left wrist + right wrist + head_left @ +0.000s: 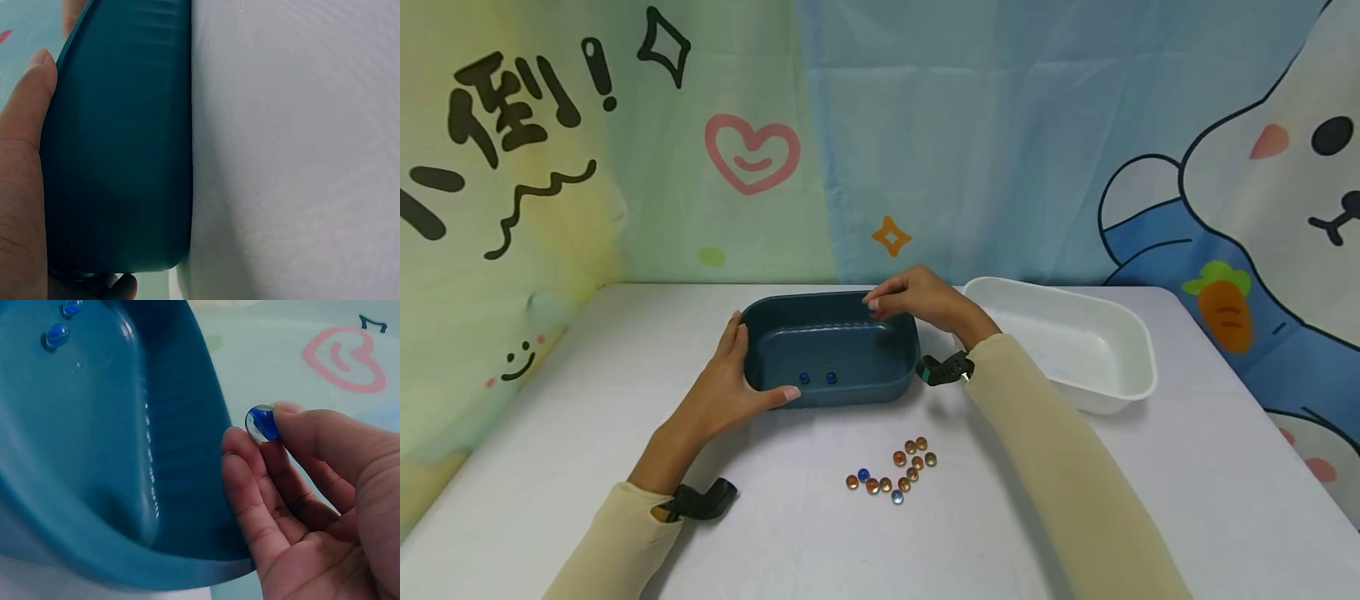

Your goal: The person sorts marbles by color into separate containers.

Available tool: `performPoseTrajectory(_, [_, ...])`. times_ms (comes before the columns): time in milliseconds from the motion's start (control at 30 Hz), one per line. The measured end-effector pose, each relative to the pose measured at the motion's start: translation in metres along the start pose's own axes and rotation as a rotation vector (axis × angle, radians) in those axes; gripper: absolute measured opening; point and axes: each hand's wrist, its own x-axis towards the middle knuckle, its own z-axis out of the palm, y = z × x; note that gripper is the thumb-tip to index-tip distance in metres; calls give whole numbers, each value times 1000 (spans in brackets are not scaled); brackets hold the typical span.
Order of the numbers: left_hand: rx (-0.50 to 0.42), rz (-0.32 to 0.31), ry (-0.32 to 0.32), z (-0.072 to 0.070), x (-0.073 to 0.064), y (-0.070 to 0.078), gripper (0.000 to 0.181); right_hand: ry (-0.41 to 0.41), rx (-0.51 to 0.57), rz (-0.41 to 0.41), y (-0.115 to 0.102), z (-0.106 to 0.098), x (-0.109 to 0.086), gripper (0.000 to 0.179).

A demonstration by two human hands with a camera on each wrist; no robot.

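My right hand (917, 297), over the back right of a dark teal plastic basin (835, 393), pinches a clear glass marble with a blue swirl (261, 423) between thumb and fingers. Two blue marbles (57, 335) lie on the basin's floor, towards its front in the head view. At the left end, my left hand (730, 377) grips the basin, its thumb along the front rim and its fingers round the left side. In the left wrist view the basin's outer wall (119, 144) stands on the white table, and part of that hand's fingers is hidden behind it.
A white basin (1093, 398) stands to the right, behind my right forearm. In front of the teal basin several loose marbles, mostly amber (885, 484), with a blue one (863, 475) and a pale blue one (897, 497), lie on the white tabletop (775, 533). A printed curtain hangs behind.
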Motion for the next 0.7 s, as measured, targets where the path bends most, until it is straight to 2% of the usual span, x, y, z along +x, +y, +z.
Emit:
performPoseTrajectory(400, [6, -1, 3, 0, 1, -1, 128, 39, 47, 36, 0, 2, 11, 30])
performPoseTrajectory(700, [2, -8, -2, 1, 2, -1, 127, 13, 46, 56, -2, 3, 11, 30])
